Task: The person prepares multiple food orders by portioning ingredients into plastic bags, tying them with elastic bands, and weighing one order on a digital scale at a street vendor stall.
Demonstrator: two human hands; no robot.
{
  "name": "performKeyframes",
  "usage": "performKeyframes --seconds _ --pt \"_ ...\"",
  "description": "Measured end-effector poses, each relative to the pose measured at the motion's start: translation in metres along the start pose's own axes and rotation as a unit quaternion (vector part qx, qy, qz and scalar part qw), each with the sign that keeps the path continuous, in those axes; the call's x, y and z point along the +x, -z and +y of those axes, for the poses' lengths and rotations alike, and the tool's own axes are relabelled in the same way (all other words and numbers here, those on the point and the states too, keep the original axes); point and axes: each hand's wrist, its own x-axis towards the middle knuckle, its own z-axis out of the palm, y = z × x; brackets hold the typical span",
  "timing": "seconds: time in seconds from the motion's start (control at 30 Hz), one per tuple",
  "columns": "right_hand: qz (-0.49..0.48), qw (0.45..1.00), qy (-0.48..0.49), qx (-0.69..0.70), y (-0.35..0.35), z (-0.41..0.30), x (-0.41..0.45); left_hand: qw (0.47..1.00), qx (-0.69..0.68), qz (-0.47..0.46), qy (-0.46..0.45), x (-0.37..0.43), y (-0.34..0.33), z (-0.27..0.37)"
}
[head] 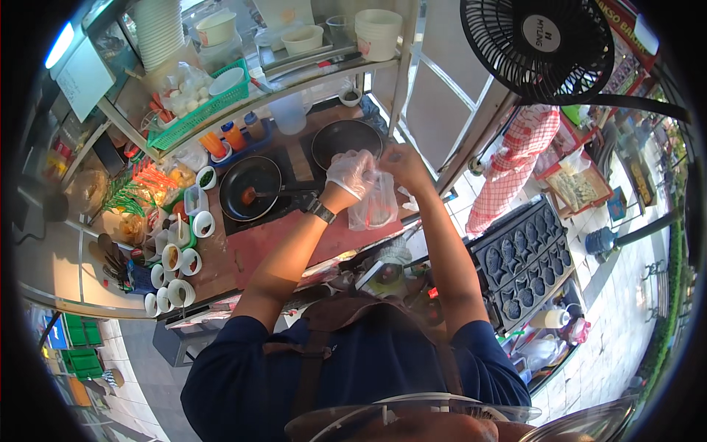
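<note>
My left hand (352, 174), in a clear plastic glove and with a dark watch at the wrist, grips the gathered top of a clear plastic bag (373, 207). A round container seems to sit inside the bag, though the plastic blurs it. Bare, my right hand (403, 167) meets the left one with fingers pinched at the bag's neck. Behind both hands is a black frying pan (345, 141) on the stove. To the left, a second frying pan (250, 189) holds a spatula (251, 194) with a reddish-brown head. Below the bag lies a reddish board (315, 237).
Small bowls (179, 293) and bagged ingredients (138, 193) crowd the counter's left. Sauce bottles (234, 136) stand in a blue tray. Overhead runs a shelf with a green basket (199, 105) and paper bowls (378, 34). A fan (538, 50) and a fish-shaped waffle mold (525, 265) are at right.
</note>
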Motion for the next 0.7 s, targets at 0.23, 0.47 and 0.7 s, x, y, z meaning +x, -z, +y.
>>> performKeyframes --seconds 0.23,0.47,0.7 --pt "-0.174 0.98 0.075 -0.057 0.009 0.025 0.004 1.0 0.0 -0.018 0.006 0.001 0.0 0.0" --pt "-0.217 0.967 -0.068 0.111 0.011 0.032 0.011 0.996 0.032 -0.011 -0.084 0.006 -0.004 -0.006" --pt "-0.181 0.933 -0.112 0.29 0.0 0.043 0.015 0.991 0.03 -0.046 -0.121 -0.001 -0.01 -0.022"
